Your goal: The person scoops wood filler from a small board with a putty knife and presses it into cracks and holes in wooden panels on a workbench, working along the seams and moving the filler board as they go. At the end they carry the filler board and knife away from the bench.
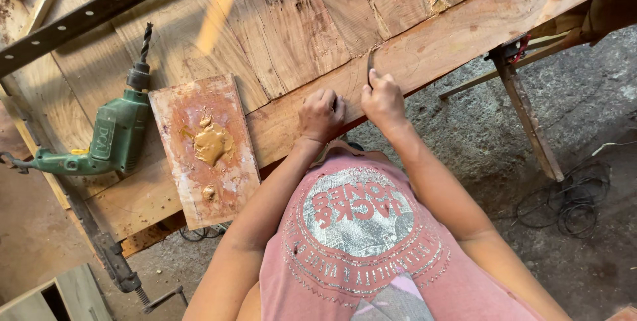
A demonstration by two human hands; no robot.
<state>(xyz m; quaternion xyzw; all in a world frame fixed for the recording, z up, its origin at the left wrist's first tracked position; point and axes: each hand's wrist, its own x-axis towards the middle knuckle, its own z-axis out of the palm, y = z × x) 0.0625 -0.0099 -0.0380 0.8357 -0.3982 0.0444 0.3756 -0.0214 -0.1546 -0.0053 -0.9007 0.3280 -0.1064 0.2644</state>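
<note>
Gripping a thin dark metal blade [369,67], my right hand [383,101] is pressing it against the reddish edge plank [451,39] of the wooden slab, fingers curled tight around its lower end so only the upper part is showing. My left hand [322,115] is resting just beside it on the same plank, fingers folded into a loose fist, knuckles touching the wood; I cannot tell whether anything is sitting inside that fist. Further left, one small flat board [202,152] is lying on the slab and carrying a blob of yellowish-brown putty [211,142]. One green electric drill [116,132] is lying just beside that board, its twist bit pointing away from me. One perforated metal bar [99,9] is crossing the far corner. A tangle of wire [570,205] is lying on the ground to the right.
</note>
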